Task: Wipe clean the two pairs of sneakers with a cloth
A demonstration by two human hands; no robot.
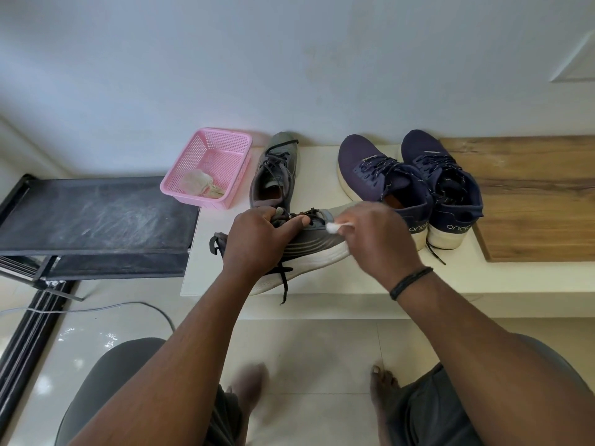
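Observation:
A grey sneaker with a white sole [309, 252] lies on its side across the front of the low white ledge [338, 284]. My left hand [257, 243] grips it at the collar and laces. My right hand [376, 239] presses a small white cloth [333, 226] against the sneaker's upper near the toe. The second grey sneaker [277, 170] stands upright behind. The navy pair stands to the right, one shoe [380, 175] beside the other [441, 185], heels toward me.
A pink plastic basket [222, 146] holding a crumpled rag [199, 185] sits left of the grey sneaker. A black mesh shoe rack [96, 217] stands at left. A wooden board [531, 201] covers the ledge at right. A grey cable [112, 307] crosses the tiled floor.

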